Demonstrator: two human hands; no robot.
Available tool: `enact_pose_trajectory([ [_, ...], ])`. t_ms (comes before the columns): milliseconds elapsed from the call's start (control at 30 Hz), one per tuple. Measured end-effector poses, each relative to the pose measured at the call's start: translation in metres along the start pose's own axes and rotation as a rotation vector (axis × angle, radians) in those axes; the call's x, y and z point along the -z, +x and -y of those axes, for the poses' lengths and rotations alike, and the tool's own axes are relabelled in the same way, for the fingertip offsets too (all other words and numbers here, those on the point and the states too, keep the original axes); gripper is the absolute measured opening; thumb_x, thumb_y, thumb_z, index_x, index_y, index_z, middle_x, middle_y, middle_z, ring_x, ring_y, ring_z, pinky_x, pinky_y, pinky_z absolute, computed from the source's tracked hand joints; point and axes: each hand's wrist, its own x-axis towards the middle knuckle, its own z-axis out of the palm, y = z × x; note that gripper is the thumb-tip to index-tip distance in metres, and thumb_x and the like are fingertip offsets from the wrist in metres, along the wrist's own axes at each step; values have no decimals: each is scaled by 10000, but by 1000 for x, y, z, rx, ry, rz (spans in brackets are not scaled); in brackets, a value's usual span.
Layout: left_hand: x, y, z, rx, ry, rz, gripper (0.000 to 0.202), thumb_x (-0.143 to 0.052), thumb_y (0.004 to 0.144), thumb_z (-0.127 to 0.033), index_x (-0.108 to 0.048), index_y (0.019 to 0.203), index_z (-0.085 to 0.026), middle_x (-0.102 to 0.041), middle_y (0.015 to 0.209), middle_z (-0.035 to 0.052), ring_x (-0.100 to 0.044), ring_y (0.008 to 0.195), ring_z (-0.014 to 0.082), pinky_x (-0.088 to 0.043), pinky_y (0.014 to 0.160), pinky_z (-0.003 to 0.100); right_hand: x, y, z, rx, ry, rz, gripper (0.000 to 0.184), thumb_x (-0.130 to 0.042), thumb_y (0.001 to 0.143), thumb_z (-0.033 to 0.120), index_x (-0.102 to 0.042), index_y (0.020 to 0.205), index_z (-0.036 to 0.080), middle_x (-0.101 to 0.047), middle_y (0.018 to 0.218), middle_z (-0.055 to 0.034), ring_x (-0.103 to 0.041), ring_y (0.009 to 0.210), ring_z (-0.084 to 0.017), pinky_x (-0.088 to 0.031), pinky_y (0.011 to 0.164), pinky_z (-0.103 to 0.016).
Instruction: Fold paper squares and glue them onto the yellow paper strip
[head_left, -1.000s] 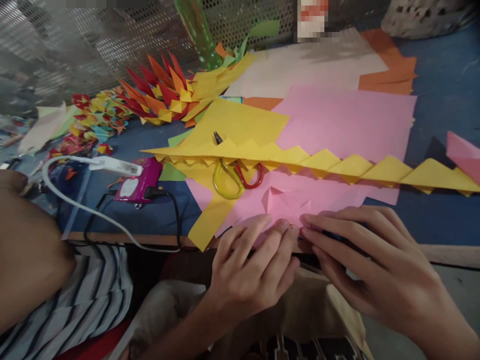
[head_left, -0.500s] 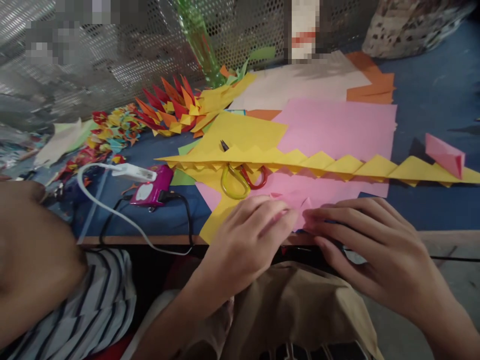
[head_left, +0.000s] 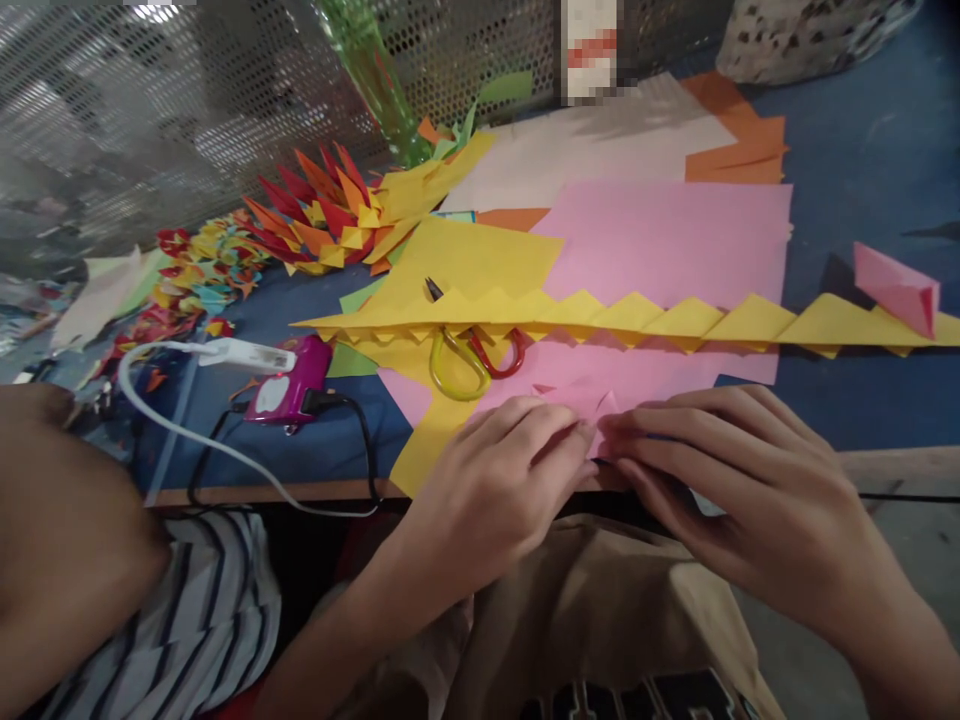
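At the table's front edge my left hand (head_left: 517,470) is closed, its fingertips pinching a small piece of folded pink paper (head_left: 606,408). My right hand (head_left: 727,480) grips the same piece from the right, thumb below and fingers above. Most of the piece is hidden by my fingers and blends with the pink sheet (head_left: 675,240) underneath. Just beyond my hands lies a long yellow folded-paper strip with a zigzag edge (head_left: 675,322). Scissors with one yellow and one red handle (head_left: 459,375) rest partly beneath the strip. A pink folded-paper piece (head_left: 896,288) sits at the strip's right end.
A purple power bank (head_left: 289,385) with white and black cables lies to the left. Behind are a red, orange and yellow paper model (head_left: 322,215), a green bottle (head_left: 375,80) and stacked coloured sheets. Another person's arm (head_left: 67,520) reaches in at left.
The view has shifted slightly, so things on the table appear farther left. My right thumb has risen towards my fingers at the pink paper. Both hands stay at the same piece.
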Motion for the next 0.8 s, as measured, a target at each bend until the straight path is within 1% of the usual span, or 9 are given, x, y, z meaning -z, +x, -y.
enact_pose_trajectory([
  [67,5,3,1,-29,35,49,234,-632,1084,-222,-713,1280,-123,-760,1199,76,-711,1145,233,-621,1056,408,0,0,2,-18,-1,-1,338,-776,917,153,-732,1245,225,-757,1245,-18,-663,1038,-215,-511,911,-422],
  [133,8,5,2,-77,106,66,233,-636,1078,-204,-709,1272,-97,-769,1186,88,-726,1135,248,-633,1033,417,0,2,6,-49,9,-5,324,-771,923,150,-728,1236,222,-757,1233,-16,-664,1032,-211,-513,912,-421],
  [233,8,6,2,-128,183,34,211,-633,1079,-200,-709,1233,-77,-784,1155,101,-748,1095,253,-648,972,399,-1,5,14,-93,21,-33,263,-757,928,134,-722,1180,204,-753,1206,-28,-664,1027,-210,-518,925,-423],
  [367,5,6,5,-118,113,-3,129,-658,1070,-205,-712,1151,-120,-790,1135,70,-748,1090,233,-629,972,368,-4,7,21,-133,-1,-77,222,-745,929,107,-715,1138,176,-743,1198,-40,-643,1054,-226,-520,934,-434],
  [500,1,9,7,-39,12,-9,110,-638,1069,-168,-713,1126,-110,-774,1152,71,-731,1073,216,-591,1000,359,-8,2,23,-130,-24,-85,273,-788,885,73,-713,1142,126,-737,1220,-67,-625,1098,-252,-536,952,-437],
  [633,1,16,5,80,-83,27,155,-590,1095,-227,-707,1048,-136,-744,1101,58,-695,1034,208,-562,955,355,-9,-5,22,-65,-70,-87,285,-818,865,67,-729,1135,83,-751,1221,-93,-634,1108,-259,-551,935,-421],
  [733,3,21,4,148,-157,45,134,-600,1083,-223,-690,1009,-157,-729,1073,32,-667,1015,184,-528,959,336,-9,-10,19,-15,-51,-96,321,-824,854,51,-739,1164,55,-765,1230,-106,-660,1131,-259,-568,978,-428],
  [800,3,23,5,194,-199,62,116,-615,1073,-219,-682,994,-167,-722,1066,23,-652,1025,174,-509,978,327,-8,-13,16,10,-49,-86,342,-822,859,54,-746,1192,64,-764,1266,-95,-669,1142,-261,-560,1008,-453],
])
